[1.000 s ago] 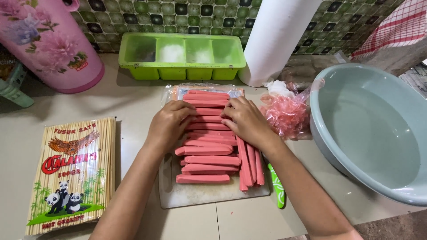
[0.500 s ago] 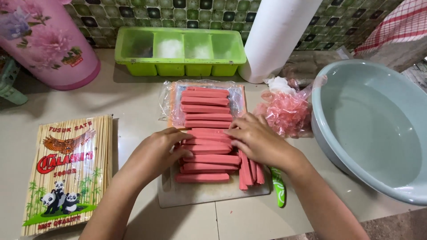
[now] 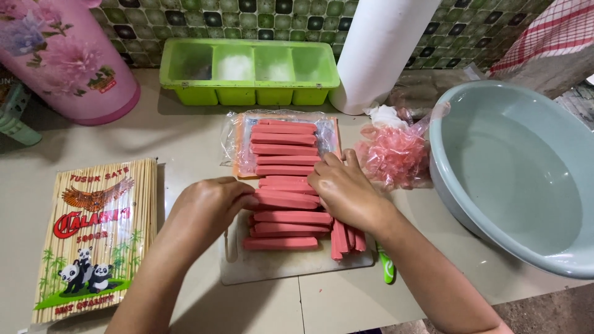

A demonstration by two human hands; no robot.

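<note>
Both bare forearms come up from the bottom edge and angle inward, so the two hands sit close together near the middle of the view, well short of touching each other.

The left hand [image 3: 207, 204] lies palm down with its back to the camera, wrist roughly straight, fingers curled under and pointing toward the right; its fingertips [image 3: 247, 201] are bunched together rather than spread.

The right hand [image 3: 343, 192] is also palm down, its wrist bent slightly (the forearm runs off toward the lower right corner). Its fingers [image 3: 322, 170] are extended and loosely together, pointing up and to the left, thumb tucked underneath and mostly hidden.
</note>
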